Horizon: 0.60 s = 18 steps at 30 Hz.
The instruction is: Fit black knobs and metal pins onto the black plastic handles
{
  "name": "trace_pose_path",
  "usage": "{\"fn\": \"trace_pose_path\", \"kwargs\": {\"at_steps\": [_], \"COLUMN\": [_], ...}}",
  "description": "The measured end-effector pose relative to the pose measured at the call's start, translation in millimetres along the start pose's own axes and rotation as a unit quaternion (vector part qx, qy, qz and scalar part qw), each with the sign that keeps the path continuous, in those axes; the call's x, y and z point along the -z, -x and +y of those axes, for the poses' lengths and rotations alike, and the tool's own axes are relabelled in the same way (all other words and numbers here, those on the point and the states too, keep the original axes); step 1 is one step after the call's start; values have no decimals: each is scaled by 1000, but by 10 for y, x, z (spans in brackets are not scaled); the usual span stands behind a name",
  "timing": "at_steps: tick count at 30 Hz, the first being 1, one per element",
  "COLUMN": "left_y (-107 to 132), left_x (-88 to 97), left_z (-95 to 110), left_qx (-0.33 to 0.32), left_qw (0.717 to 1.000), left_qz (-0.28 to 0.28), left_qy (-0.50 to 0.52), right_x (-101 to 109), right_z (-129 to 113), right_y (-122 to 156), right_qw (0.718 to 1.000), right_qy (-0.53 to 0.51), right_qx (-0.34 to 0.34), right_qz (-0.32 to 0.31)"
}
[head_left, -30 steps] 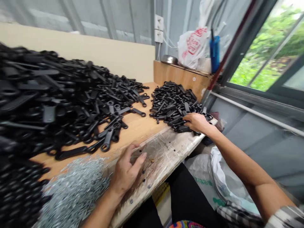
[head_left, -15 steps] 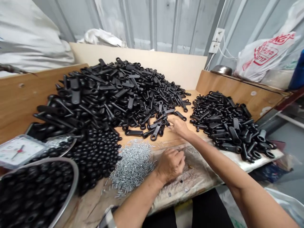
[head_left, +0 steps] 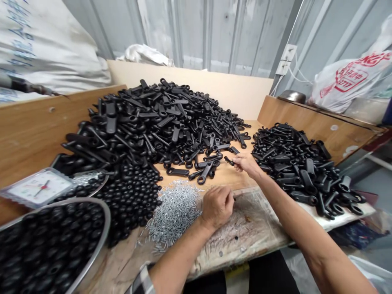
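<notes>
My right hand (head_left: 246,163) pinches a black crank handle (head_left: 228,161) by one end, just above the wooden tabletop. Close by lie several loose handles (head_left: 204,173) with ring-shaped ends, at the front of a large heap of the same black handles (head_left: 159,122). My left hand (head_left: 218,206) rests curled on the front of the bench; what its fingers hold, if anything, is hidden. Beside it spreads a pile of small silver metal pins (head_left: 176,214). Black round knobs (head_left: 131,196) lie in a mass left of the pins.
At the right is a second heap of black handles with knobs (head_left: 294,163). A metal-rimmed basin (head_left: 105,220) of black knobs stands front left, near a square clock (head_left: 39,188). A pointed tool (head_left: 33,87) juts in over the left wooden board (head_left: 36,130).
My right hand has drawn back rightward from the loose handles, with one black handle now in its fingers. My left hand stays curled in nearly the same place. The view has shifted slightly.
</notes>
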<state>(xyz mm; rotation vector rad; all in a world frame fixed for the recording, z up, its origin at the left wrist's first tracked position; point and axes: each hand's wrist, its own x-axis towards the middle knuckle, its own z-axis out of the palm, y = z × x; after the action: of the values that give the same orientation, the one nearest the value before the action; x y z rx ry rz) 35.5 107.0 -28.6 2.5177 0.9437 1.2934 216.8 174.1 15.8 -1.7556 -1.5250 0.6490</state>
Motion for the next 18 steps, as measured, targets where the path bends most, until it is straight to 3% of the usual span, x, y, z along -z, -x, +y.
{"fn": "trace_pose_path", "kwargs": {"at_steps": [4,7,10,12,14,16,18], "left_y": [-31,-7,37,49,43,34,37], "left_x": [15,6,-21,-48,-90,-155,-233], "left_z": [-21,5,55,82,97,107,123], "left_qx": [-4,-40,0,98,207,258,250], "left_qw": [998,994,997,988,964,943,935], "left_qz": [65,99,64,3,-60,-106,-136], "left_qy": [-22,-33,45,118,158,181,214], "right_x": [201,198,168,157,110,-25,-280], "right_z": [-158,-297,-427,-539,-707,-944,-1217], "right_y": [423,789,1024,1054,1004,926,850], "right_qw": [991,958,951,978,986,956,921], "right_qy": [-132,-248,-215,-108,26,128,213], "right_qx": [-1,-20,-4,61,159,258,327], "right_qz": [-28,-140,-223,-168,-38,46,12]}}
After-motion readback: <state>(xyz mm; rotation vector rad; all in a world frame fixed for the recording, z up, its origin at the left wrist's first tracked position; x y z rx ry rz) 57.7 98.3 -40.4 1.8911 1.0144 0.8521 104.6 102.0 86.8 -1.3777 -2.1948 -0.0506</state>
